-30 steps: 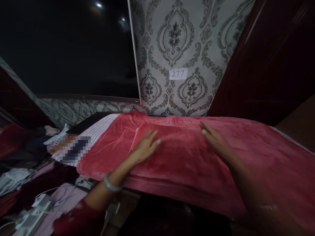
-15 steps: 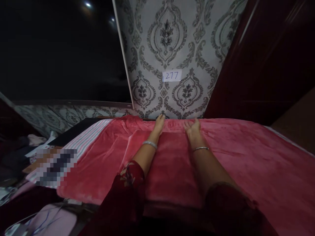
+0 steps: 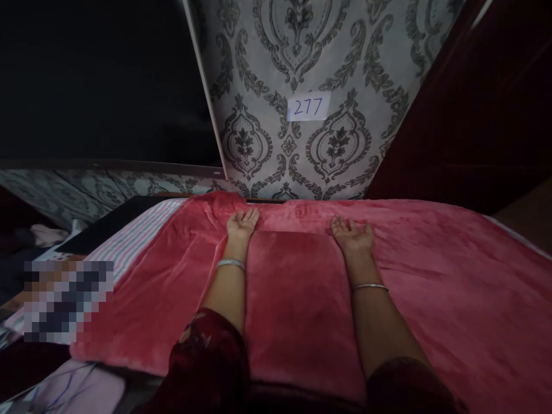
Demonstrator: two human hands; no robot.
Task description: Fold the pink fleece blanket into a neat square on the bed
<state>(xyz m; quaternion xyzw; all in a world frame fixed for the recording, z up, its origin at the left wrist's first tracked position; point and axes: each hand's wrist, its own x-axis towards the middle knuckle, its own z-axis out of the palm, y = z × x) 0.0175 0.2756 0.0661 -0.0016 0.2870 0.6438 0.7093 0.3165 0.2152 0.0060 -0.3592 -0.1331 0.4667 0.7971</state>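
A folded pink-red plush blanket (image 3: pixel 299 299) lies flat as a long rectangle between my forearms. Beside its far left corner is my left hand (image 3: pixel 242 223), palm up with the fingers apart, holding nothing. My right hand (image 3: pixel 352 231) rests palm up by the far right corner, its fingers spread and nothing in them. Both forearms run along the folded blanket's long sides. Under it, a wider spread of the same pink-red plush cloth (image 3: pixel 435 276) covers the surface.
Behind the cloth rises a patterned wall (image 3: pixel 293 155) with a paper label (image 3: pixel 308 107) reading 277. A large dark television (image 3: pixel 103 86) stands at left, dark red furniture (image 3: pixel 466 126) at right. Striped fabric (image 3: pixel 138 233) edges the cloth's left side.
My hands have moved apart, the left one outward to the left and the right one slightly to the right. More of the folded blanket shows between them. The view has tilted down and closer.
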